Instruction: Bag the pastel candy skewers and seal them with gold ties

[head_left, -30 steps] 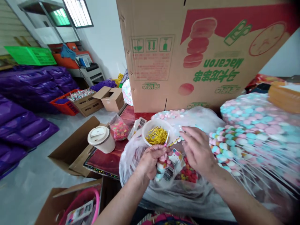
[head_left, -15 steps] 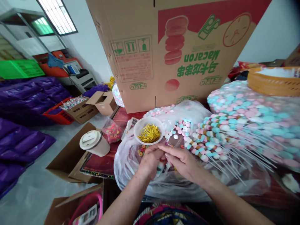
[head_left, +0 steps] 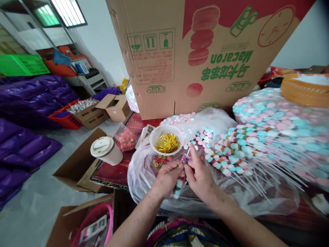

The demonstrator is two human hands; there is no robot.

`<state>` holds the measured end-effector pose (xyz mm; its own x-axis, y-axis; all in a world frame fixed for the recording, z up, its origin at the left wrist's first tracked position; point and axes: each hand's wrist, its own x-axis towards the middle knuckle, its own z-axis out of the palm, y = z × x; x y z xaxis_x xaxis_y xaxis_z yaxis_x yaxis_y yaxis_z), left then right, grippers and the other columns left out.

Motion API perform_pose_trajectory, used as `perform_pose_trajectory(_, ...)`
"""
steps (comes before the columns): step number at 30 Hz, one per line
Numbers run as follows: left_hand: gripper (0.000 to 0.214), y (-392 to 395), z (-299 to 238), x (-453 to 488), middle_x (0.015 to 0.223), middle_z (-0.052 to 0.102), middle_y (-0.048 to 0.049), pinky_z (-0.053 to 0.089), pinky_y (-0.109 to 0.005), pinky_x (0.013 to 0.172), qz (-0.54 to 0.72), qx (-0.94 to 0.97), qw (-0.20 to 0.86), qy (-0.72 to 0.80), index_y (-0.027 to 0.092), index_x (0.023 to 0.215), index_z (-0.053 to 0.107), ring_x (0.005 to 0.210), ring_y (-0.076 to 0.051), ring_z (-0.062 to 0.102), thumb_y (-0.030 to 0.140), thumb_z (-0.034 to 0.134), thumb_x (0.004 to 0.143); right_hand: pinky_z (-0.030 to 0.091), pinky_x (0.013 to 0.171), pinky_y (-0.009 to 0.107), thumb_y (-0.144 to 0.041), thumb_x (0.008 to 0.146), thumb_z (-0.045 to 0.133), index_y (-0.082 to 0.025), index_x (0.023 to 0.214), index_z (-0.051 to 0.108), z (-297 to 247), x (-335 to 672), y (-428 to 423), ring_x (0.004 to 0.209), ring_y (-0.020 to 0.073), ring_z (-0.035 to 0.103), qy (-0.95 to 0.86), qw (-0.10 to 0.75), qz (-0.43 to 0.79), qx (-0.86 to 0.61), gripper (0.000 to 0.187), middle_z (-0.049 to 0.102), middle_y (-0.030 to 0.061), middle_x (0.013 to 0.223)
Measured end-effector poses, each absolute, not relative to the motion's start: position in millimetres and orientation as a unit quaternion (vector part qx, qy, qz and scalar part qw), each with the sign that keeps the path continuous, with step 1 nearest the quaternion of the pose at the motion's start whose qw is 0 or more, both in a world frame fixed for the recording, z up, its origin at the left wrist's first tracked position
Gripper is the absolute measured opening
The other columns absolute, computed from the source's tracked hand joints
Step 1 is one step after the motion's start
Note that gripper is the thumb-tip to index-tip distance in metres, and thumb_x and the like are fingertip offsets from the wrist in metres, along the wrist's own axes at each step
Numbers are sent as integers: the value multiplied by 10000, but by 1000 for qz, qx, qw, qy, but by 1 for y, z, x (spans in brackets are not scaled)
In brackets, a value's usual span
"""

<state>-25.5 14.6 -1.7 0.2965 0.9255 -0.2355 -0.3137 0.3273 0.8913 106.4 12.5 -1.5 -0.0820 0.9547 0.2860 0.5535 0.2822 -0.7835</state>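
One candy packet (head_left: 185,159) — between left hand (head_left: 166,177) and right hand (head_left: 199,176).

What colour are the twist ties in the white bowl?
Shiny gold twist ties; head view.

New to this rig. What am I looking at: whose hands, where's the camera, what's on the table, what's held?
No machine here: one camera worn on a person's head looks down at their own bare hands. The left hand and right hand together pinch a small wrapped candy stick over a clear plastic bag. On the red table lie a white bowl of gold twist ties, a lidded paper cup and bags of pink-and-blue candy skewers. A big Macaron carton stands behind, its print upside down.
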Motion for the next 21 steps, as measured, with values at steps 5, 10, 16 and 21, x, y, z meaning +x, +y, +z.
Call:
perform_pose_trajectory(5, 406, 17, 0, -32, 525, 513, 21, 287, -186, 446, 404, 336, 759, 384, 116, 615, 612, 447, -50, 408, 467, 813, 581, 399, 440, 221, -315, 886, 454, -183, 916, 621, 3, 116, 4, 459, 120, 472, -679, 382, 361, -513, 215, 519, -24, 529)
perform_pose_trajectory(10, 489, 19, 7, -41, 630, 626, -7, 447, -225, 520, 319, 276, 866, 270, 122, 850, 662, 502, -97, 562, 305, 900, 464, 454, 599, 228, -261, 908, 479, -191, 739, 622, 36, 137, 14, 613, 120, 570, -850, 337, 279, -293, 233, 642, 14, 677)
perform_pose_trajectory(16, 792, 16, 4, -32, 704, 624, 45, 467, -207, 510, 423, 226, 835, 270, 239, 1218, 470, 500, -94, 586, 245, 874, 536, 347, 444, 191, -291, 914, 494, -191, 620, 472, 29, 131, 19, 457, 78, 464, -820, 320, 277, -385, 312, 520, -52, 515)
perform_pose_trajectory(21, 816, 8, -3, -11, 697, 622, 44, 416, -201, 520, 528, 271, 694, 408, 236, 1270, 416, 503, -81, 530, 319, 856, 588, 338, 538, 276, -123, 919, 364, -175, 672, 523, 15, 135, 10, 531, 145, 500, -843, 316, -95, -425, 298, 547, 31, 566)
